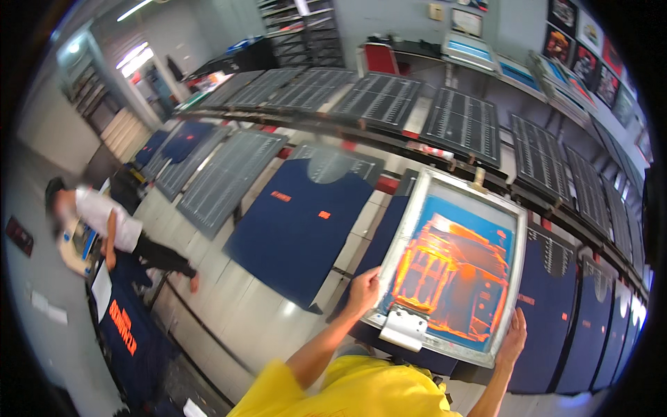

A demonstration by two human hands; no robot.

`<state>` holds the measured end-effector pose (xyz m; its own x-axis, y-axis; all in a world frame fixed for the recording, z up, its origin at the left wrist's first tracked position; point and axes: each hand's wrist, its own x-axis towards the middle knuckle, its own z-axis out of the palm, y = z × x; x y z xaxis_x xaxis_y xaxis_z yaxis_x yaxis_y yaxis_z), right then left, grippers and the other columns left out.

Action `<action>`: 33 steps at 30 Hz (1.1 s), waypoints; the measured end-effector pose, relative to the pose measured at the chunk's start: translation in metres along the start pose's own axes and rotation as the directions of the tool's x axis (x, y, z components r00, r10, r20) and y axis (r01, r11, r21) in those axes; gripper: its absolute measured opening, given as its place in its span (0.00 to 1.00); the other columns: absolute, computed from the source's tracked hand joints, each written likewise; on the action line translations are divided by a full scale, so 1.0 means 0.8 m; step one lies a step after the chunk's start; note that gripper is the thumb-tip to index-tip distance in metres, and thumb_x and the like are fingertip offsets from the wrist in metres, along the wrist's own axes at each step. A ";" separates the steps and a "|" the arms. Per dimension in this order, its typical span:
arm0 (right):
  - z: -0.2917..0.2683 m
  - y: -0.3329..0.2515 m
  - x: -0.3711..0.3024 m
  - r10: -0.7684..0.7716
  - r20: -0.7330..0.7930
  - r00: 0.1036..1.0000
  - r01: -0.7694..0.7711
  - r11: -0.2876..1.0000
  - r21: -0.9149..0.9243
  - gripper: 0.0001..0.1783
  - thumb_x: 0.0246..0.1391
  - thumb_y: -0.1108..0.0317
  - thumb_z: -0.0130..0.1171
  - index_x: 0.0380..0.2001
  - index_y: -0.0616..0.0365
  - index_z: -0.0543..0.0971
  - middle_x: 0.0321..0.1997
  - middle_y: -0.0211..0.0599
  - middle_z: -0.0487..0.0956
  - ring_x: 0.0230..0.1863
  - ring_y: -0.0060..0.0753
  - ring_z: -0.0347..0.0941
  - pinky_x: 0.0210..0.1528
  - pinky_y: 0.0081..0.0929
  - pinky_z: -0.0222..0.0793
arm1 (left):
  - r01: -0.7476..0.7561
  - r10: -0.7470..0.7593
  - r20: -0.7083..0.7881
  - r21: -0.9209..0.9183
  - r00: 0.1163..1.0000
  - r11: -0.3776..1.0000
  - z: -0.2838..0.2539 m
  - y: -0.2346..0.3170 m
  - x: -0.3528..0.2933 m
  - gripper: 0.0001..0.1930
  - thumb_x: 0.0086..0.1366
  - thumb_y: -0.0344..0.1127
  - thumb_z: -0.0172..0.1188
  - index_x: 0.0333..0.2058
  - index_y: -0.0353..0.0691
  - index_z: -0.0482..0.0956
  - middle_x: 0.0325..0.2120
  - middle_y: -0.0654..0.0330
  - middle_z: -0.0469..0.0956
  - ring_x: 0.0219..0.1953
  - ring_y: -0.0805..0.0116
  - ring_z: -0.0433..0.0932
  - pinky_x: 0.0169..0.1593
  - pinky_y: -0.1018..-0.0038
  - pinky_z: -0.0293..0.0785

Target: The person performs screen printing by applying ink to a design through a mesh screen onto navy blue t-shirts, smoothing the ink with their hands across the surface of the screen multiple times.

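A silk-screen frame (pixel 423 187) with a blue mesh and bright orange ink smears is tilted in front of me. My left hand (pixel 364 292) is closed on its left rim near the lower corner. On the opposite side, my right hand (pixel 513 339) grips the right rim, fingers partly hidden by the frame. A silvery metal piece (pixel 405 328) sits at the frame's near edge; I cannot tell whether it is fixed there. Under and beside the frame lie navy shirt panels, one (pixel 306 222) at left with small orange prints and another (pixel 545 306) at right.
Dark printing boards (pixel 379 97) with pale markings line the far row. A bare board (pixel 233 177) stands left of the navy panel. At far left a person (pixel 114 226) stands by a table holding a navy garment (pixel 128 326) with orange print. More screen frames (pixel 517 73) lean at the back.
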<state>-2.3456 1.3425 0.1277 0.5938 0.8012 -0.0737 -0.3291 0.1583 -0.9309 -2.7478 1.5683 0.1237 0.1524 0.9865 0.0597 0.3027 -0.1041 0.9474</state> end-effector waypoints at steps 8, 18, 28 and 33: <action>0.099 0.017 0.011 -0.030 -0.080 0.996 0.022 0.995 -0.099 0.37 0.67 0.50 0.47 0.65 0.74 0.62 0.68 0.56 0.65 0.71 0.45 0.60 0.73 0.39 0.52 | 0.076 -0.078 0.030 0.069 0.996 0.995 -0.059 -0.039 0.045 0.18 0.67 0.26 0.51 0.54 0.27 0.77 0.34 0.58 0.82 0.34 0.76 0.76 0.39 0.78 0.72; 0.121 0.043 0.044 -0.013 -0.102 0.995 0.005 0.997 -0.082 0.37 0.67 0.49 0.50 0.66 0.71 0.62 0.67 0.54 0.68 0.68 0.43 0.64 0.72 0.37 0.54 | 0.188 -0.187 0.084 -0.012 0.979 0.982 -0.070 -0.056 0.100 0.21 0.65 0.32 0.55 0.54 0.24 0.76 0.47 0.43 0.82 0.49 0.62 0.82 0.53 0.73 0.74; 0.140 0.028 0.046 -0.013 -0.072 0.997 0.005 0.994 -0.110 0.33 0.68 0.54 0.48 0.65 0.71 0.64 0.67 0.54 0.68 0.68 0.43 0.64 0.72 0.37 0.55 | 0.228 -0.219 0.097 -0.089 0.971 0.970 -0.066 -0.050 0.098 0.23 0.67 0.33 0.54 0.56 0.22 0.73 0.48 0.43 0.81 0.51 0.63 0.80 0.56 0.73 0.72; 0.133 0.038 0.048 0.004 -0.115 0.993 -0.024 0.984 -0.176 0.34 0.66 0.53 0.50 0.65 0.71 0.65 0.66 0.53 0.70 0.67 0.42 0.66 0.70 0.36 0.57 | 0.180 -0.175 0.078 -0.069 0.981 0.981 -0.066 -0.066 0.097 0.21 0.66 0.32 0.54 0.54 0.23 0.75 0.49 0.41 0.81 0.53 0.58 0.80 0.57 0.70 0.72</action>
<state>-2.4110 1.4391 0.1345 0.6730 0.7302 -0.1179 -0.2094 0.0352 -0.9772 -2.8018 1.6567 0.0948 0.1697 0.9767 -0.1317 0.2598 0.0845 0.9620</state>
